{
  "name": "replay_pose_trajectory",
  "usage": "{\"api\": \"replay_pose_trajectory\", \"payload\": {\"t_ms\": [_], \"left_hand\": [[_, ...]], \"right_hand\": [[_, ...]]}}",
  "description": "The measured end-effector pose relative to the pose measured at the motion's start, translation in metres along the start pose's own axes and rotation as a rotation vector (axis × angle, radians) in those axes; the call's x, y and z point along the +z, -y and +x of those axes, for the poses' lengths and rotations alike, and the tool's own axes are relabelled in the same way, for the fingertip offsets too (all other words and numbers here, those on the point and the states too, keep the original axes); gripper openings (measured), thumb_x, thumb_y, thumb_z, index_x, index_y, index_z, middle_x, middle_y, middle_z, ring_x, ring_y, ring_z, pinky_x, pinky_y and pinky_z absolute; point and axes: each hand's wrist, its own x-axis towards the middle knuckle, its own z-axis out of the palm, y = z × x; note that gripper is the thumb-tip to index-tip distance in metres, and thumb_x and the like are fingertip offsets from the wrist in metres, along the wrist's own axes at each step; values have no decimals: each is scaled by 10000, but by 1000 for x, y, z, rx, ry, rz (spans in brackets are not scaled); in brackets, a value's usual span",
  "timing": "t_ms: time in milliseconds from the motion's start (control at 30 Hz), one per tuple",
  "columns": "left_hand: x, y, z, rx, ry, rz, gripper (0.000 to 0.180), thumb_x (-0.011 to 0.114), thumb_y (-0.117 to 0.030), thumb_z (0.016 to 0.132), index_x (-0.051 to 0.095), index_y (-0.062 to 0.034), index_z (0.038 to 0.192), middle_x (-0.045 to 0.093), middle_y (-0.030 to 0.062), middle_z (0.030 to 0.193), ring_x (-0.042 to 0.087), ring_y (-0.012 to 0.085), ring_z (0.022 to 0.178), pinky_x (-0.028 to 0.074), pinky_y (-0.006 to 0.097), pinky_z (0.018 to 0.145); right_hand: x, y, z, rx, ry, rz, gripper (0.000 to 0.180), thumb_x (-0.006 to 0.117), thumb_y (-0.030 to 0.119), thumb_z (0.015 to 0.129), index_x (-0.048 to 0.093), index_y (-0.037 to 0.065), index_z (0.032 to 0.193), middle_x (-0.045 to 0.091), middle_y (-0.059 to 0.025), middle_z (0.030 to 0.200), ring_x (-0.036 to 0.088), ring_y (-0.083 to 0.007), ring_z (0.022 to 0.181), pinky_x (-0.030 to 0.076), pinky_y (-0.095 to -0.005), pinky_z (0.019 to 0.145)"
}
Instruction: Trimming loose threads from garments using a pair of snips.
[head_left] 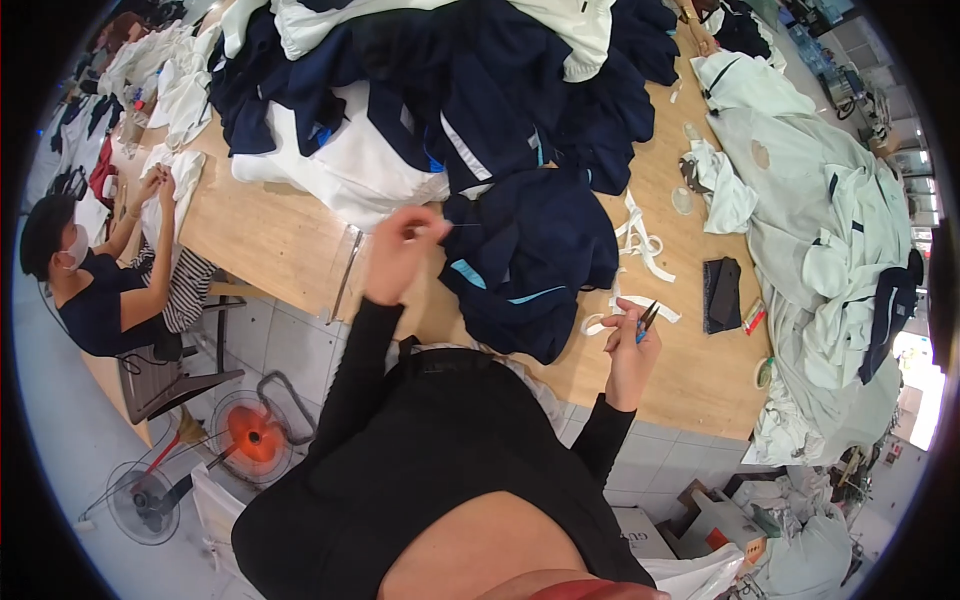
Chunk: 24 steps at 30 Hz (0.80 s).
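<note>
A dark navy garment point(535, 245) with light blue trim lies bunched on the wooden table in front of me. At its left side my left hand point(405, 250) is raised, slightly blurred, with its fingers pinched together. A fine pale thread point(465, 224) seems to run from those fingers toward the garment. To the right of the garment, my right hand point(630, 352) is closed around small thread snips point(648, 322) with a blue handle and dark blades pointing up. White tape strips point(640, 240) lie just beyond that hand.
A high heap of navy and white garments point(480, 85) covers the far table point(270, 240). Pale fabric point(800, 220) spreads along the right. A dark flat pouch point(720, 295) and a red-and-white small item point(753, 317) lie nearby. At left sits a co-worker point(110, 280), near an orange fan point(252, 437).
</note>
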Motion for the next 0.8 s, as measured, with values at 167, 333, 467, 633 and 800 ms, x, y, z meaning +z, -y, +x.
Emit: {"api": "replay_pose_trajectory", "payload": {"t_ms": [167,333,467,633,800], "left_hand": [[-99,14,-19,60,102,1040,106,785,-123,939,778,-39,1004,761,180,954,738,344,830,575,398,798],[-57,26,-33,221,264,754,243,772,-161,938,761,-35,1145,724,183,1064,697,409,994,556,492,893],[-4,58,-27,354,8,688,329,764,-159,943,706,-37,1244,667,172,1188,635,424,1089,524,495,902],[14,79,-28,525,6,977,281,770,-161,895,710,-76,1156,644,96,1145,614,310,1061,406,463,892],[19,83,-24,470,-37,893,245,763,-168,902,714,-69,1121,648,88,1101,622,304,1046,411,464,892]], "right_hand": [[4,-9,18,10,43,-8,336,556,266,1173,721,-13,1258,734,-31,863,500,-36,609,385,-227,563],[22,-27,42,-123,129,-218,276,581,215,1153,729,-5,1231,726,-43,853,616,-79,690,491,-282,620],[56,-38,46,-152,106,-361,222,610,147,1116,723,14,1254,761,-113,901,711,-203,750,541,-349,690],[56,-103,44,-522,-72,-583,349,604,-66,1000,703,35,1319,784,-202,1152,762,-398,1011,583,-420,891],[60,-103,50,-437,-63,-496,392,626,-87,966,698,35,1332,797,-176,1151,781,-339,976,586,-396,857]]}}
